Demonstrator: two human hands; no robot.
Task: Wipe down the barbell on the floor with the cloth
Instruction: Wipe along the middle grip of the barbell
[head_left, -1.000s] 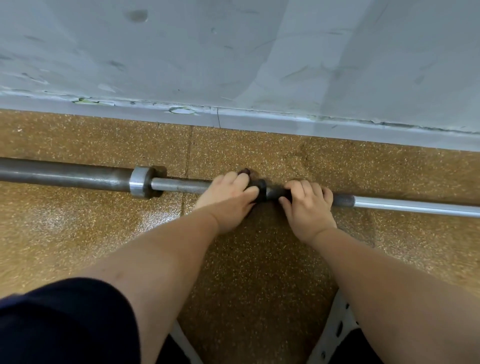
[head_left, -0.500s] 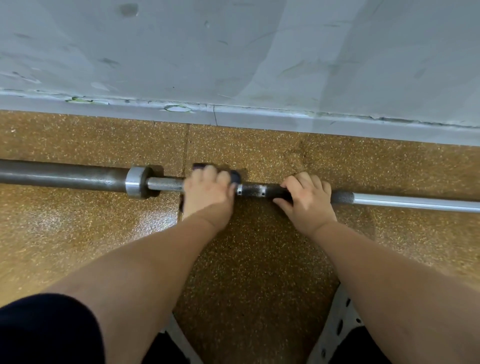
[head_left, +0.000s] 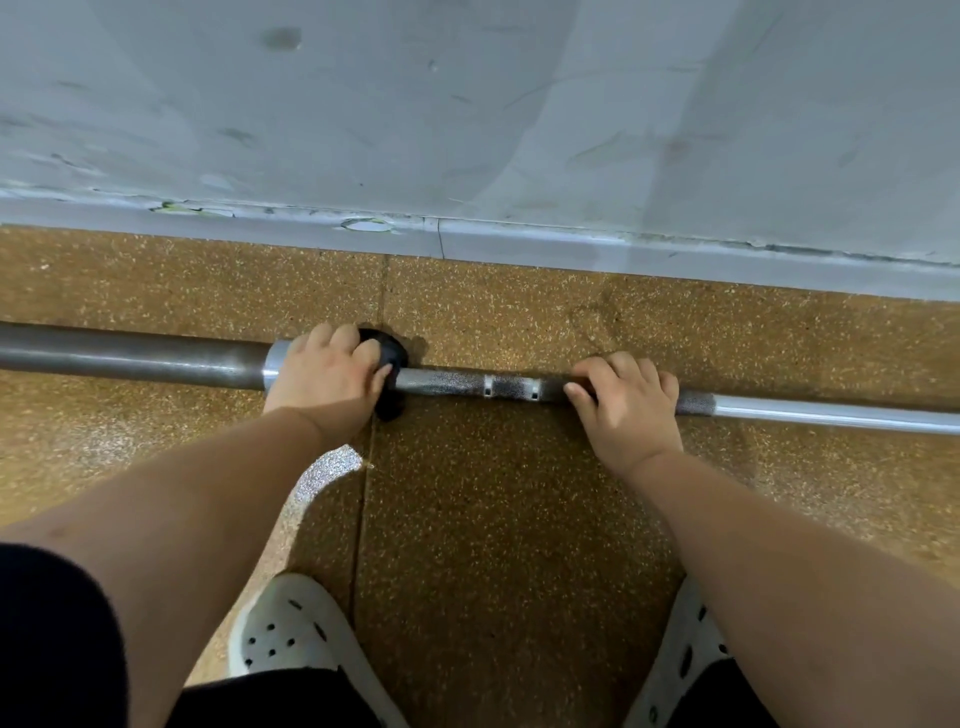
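A steel barbell (head_left: 457, 382) lies across the speckled brown floor, parallel to the wall. Its thick dark sleeve (head_left: 135, 358) runs off to the left and its bright shaft runs off to the right. My left hand (head_left: 324, 382) is wrapped over the shaft right against the collar, clutching a dark cloth (head_left: 388, 353) that bulges out beside my fingers. My right hand (head_left: 626, 402) grips the knurled part of the shaft farther right. Bare knurled shaft shows between my hands.
A pale scuffed wall with a grey skirting board (head_left: 571, 254) stands just behind the bar. My two white perforated clogs (head_left: 291, 629) rest on the floor below my arms. A floor seam (head_left: 371, 467) runs toward me under my left hand.
My left hand has slid the cloth leftward along the shaft, from beside my right hand up to the collar. My right hand stays in place on the bar.
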